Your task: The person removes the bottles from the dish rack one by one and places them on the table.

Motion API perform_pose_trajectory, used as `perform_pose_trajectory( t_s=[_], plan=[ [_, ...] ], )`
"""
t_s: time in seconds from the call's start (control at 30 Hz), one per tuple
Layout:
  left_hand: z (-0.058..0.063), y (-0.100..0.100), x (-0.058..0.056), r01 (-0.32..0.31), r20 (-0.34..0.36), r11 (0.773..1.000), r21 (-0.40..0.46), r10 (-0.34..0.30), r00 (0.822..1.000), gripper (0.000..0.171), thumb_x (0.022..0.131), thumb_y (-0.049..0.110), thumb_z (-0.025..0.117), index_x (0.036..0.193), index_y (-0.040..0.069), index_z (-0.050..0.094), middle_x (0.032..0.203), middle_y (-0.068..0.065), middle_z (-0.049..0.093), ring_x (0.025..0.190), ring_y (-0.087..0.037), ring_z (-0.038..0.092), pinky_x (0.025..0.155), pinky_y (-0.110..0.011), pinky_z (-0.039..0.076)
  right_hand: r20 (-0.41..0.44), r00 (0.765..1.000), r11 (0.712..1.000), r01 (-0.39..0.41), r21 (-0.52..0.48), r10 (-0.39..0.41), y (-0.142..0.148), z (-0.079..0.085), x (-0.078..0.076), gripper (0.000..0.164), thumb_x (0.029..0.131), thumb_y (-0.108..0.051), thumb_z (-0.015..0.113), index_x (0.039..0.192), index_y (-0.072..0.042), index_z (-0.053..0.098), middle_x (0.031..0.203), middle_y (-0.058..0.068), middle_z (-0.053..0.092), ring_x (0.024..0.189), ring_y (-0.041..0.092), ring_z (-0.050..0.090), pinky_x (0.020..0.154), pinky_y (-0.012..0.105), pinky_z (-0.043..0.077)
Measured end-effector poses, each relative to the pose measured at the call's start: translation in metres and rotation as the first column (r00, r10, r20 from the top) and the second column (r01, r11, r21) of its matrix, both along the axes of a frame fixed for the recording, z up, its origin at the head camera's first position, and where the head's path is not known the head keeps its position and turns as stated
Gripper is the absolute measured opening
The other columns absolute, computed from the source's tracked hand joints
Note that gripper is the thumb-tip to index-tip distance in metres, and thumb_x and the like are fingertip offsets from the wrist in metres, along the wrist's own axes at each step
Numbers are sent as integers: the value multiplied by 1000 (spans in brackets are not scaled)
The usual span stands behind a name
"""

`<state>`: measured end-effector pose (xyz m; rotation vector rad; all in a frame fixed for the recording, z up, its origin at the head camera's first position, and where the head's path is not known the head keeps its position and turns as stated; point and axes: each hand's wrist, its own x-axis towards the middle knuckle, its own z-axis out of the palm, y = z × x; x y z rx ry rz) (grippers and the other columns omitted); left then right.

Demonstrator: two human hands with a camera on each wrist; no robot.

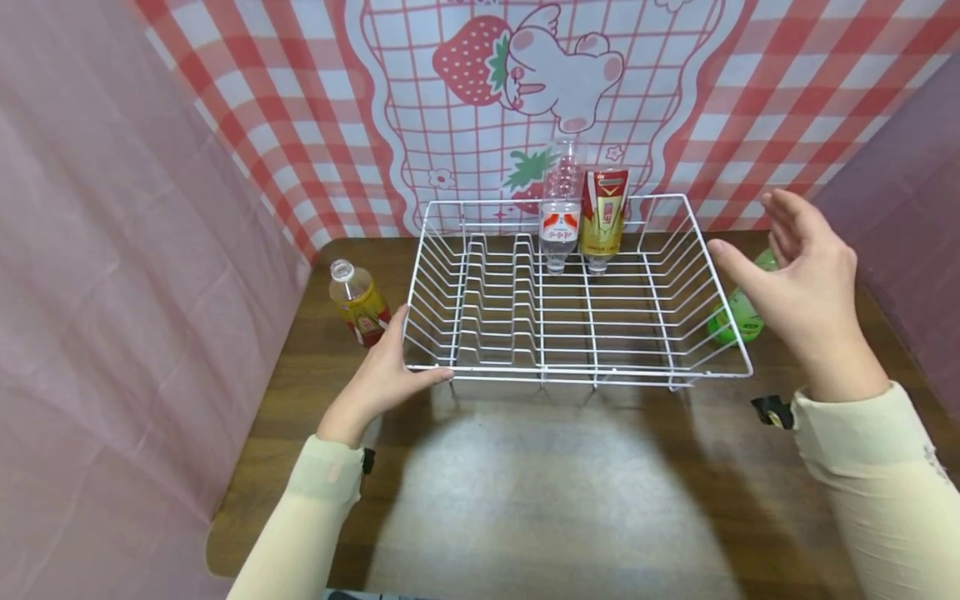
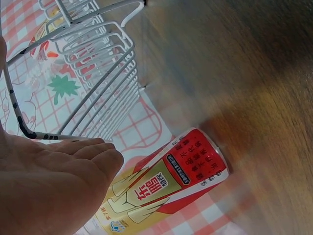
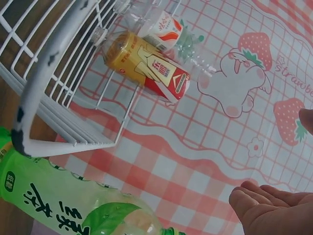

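A white wire dish rack (image 1: 592,371) stands on the wooden table. Against its front left corner rests my left hand (image 1: 386,375), thumb along the front rim and extended fingers by the left side. A yellow-and-red labelled bottle (image 2: 151,186) stands just beyond those fingers. My right hand (image 1: 813,283) is raised off the right side of the rack, thumb and fingers apart, holding nothing. Below it is a green tea bottle (image 3: 63,196), partly hidden by the hand in the head view. Inside the rack, at the back, a clear bottle (image 1: 560,225) and a red-and-gold bottle (image 1: 602,212) stand upside down.
A red-and-white checked cloth (image 1: 285,100) with strawberry drawings hangs behind the rack. Pink curtains (image 1: 112,292) border the table at the left and right. The table's bare wooden front (image 1: 555,492) lies between my forearms.
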<state>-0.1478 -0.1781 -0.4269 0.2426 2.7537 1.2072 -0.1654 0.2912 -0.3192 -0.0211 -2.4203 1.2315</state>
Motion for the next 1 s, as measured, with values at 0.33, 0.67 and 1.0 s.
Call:
perform_pose_trajectory(
  t_s=[0.33, 0.67, 1.0],
  plan=[
    [1, 0, 0, 1, 0, 1000, -2, -1, 1000, 118, 78, 47, 88, 163, 14, 12, 162, -13, 29, 143, -35, 35, 114, -54, 31, 8, 1000, 1000, -13, -8, 13, -6, 1, -3, 78, 88, -23, 81, 155, -15, 42, 154, 8, 46, 139, 15, 42, 111, 27, 33],
    [1, 0, 0, -7, 2, 1000, -4, 7, 1000, 119, 78, 46, 88, 163, 13, 12, 163, -14, 28, 143, -36, 34, 115, -54, 30, 27, 999, 1000, -22, 11, 22, -10, 5, -7, 78, 88, -25, 80, 155, -15, 42, 155, 6, 45, 139, 13, 41, 112, 27, 33],
    [0, 0, 1, -5, 11, 1000, -5, 6, 1000, 120, 78, 52, 87, 164, 16, 11, 163, -13, 28, 143, -36, 34, 114, -55, 30, 50, 998, 999, -25, 28, 24, -13, 9, -11, 80, 89, -27, 80, 157, -15, 39, 156, 5, 43, 141, 11, 38, 112, 27, 31]
  ],
)
